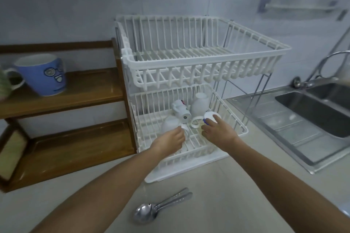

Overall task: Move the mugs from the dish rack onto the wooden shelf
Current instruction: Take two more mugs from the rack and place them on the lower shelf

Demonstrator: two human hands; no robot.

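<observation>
The left hand's (171, 141) fingers curl onto a white mug (170, 124) lying on its side in the dish rack's (189, 149) lower tier. The right hand's (217, 130) fingers, spread apart, touch a blue-trimmed mug (210, 116) just ahead. The wooden shelf (85, 89) stands left, nearer the left hand, and holds a blue mug (42, 73).

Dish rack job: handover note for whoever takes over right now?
Left hand: in the lower tier, fingers closed at the handle of a white mug; not lifted.
Right hand: open, fingertips on a blue-and-white mug lying on its side.
Also in the lower tier of the rack: two more white mugs. Upper tier holds none.
Done: blue mug stands on the shelf.
Left: four mugs to move.
</observation>
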